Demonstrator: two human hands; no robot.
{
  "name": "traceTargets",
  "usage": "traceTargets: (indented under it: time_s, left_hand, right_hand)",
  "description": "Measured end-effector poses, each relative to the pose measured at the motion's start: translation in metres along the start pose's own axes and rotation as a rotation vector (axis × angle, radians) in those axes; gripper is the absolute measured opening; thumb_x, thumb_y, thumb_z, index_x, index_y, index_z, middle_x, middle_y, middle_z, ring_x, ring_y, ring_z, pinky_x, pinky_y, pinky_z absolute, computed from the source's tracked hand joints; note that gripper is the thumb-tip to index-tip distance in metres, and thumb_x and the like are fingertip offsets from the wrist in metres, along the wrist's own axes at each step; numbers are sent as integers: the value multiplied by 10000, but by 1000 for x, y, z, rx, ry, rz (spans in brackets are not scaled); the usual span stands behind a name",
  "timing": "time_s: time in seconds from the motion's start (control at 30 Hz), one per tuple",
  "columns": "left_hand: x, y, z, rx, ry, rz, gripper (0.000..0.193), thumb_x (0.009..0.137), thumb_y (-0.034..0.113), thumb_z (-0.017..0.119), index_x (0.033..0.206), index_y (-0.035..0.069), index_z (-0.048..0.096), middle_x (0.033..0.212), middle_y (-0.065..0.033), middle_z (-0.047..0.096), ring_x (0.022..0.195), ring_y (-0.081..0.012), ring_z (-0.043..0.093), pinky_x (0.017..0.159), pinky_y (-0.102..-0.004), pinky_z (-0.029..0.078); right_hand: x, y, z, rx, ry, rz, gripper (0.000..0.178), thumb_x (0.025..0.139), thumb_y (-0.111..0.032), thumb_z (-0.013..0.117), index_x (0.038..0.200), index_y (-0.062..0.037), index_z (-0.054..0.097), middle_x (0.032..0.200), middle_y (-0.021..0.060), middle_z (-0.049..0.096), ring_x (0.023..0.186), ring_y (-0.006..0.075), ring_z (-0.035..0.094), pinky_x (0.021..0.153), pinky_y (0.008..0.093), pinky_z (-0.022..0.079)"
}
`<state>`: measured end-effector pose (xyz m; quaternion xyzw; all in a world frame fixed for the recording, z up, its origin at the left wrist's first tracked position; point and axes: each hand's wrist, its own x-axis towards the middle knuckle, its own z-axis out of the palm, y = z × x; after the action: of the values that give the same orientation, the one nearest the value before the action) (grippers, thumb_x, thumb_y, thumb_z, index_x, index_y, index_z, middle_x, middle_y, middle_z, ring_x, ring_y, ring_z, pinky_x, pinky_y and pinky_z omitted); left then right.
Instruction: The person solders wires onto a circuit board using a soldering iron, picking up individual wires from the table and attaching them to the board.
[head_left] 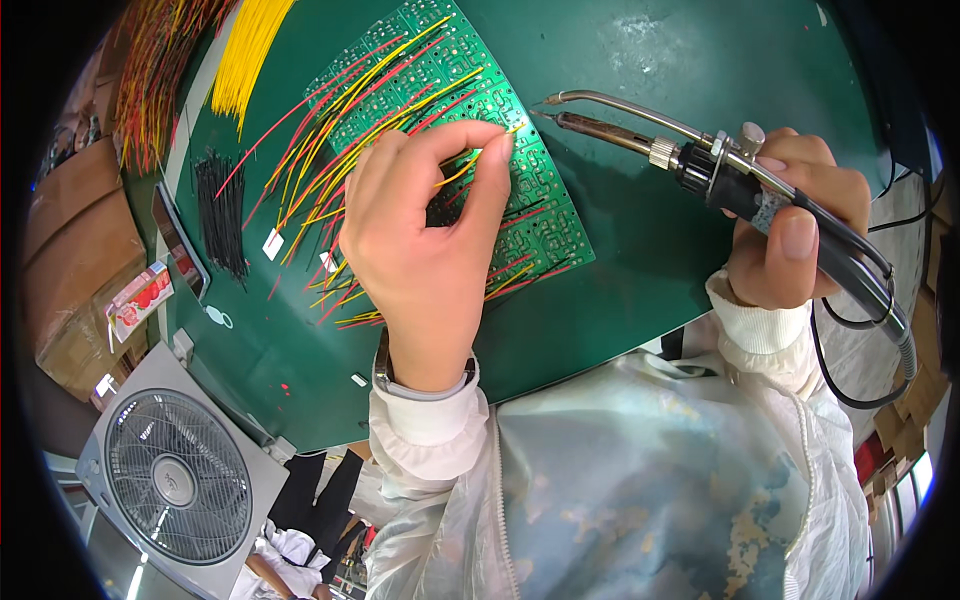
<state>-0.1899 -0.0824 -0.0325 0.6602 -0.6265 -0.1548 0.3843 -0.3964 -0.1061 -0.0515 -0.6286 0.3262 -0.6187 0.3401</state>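
Pale, shiny jacket (430,530) with white ribbed cuffs (430,414)
Fabric gathers in puckers behind each cuff; light zip teeth (500,500) edge the open front, over a satiny grey-blue top (640,480) blotched with tan; a dark-and-grey wristband (383,362) shows at the left cuff

At eight o'clock there is a grey fan (174,480). At nine o'clock, a red-and-white packet (142,303) appears beside brown cardboard (82,225).

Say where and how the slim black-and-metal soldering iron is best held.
Probably by its thick black handle, from the right, as the right hand holds it: the handle extends rightward, while the thin brown metal shaft and pointed tip face left.
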Motion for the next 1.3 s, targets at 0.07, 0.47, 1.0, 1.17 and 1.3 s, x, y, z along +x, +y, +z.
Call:
traceTargets:
  time_s: [0.07,0.47,1.0,1.17,1.3]
  left_hand:
    - [0,-1,0,-2,-1,2,120,687,33,711,758,84,628,638,-11,477,574,-157,430,551,-286,347]
    - [1,0,0,-5,-9,-9,123,688,16,701,764,68,620,653,-24,494,583,-161,447,535,-284,364]
    - [2,-1,-1,21,-36,-25,123,690,31,703,766,79,619,653,-24,482,594,-164,452,561,-285,367]
    - [2,0,-1,18,-31,-13,125,688,28,702,765,78,617,650,-27,483,590,-165,454,555,-286,369]
    - [1,-2,-1,-5,-18,-15,130,683,25,705,763,76,616,649,-27,486,586,-164,457,546,-289,372]
  right_hand:
    - [0,-1,0,3,-3,4,244,804,-160,609,863,44,488,740,182,591,601,166,538,540,258,444]
    - [3,-9,9,-151,21,84,335,776,-280,545,840,44,491,661,190,541,488,177,463,510,293,406]
    - [2,-6,6,-121,-36,72,331,768,-265,568,849,46,488,676,194,543,516,189,473,522,298,392]
    - [1,-6,7,-100,-58,20,324,771,-265,563,846,40,482,669,191,538,513,189,464,521,310,386]
    - [1,-8,8,-124,-74,1,321,779,-268,555,853,35,481,669,189,537,518,192,464,520,314,384]
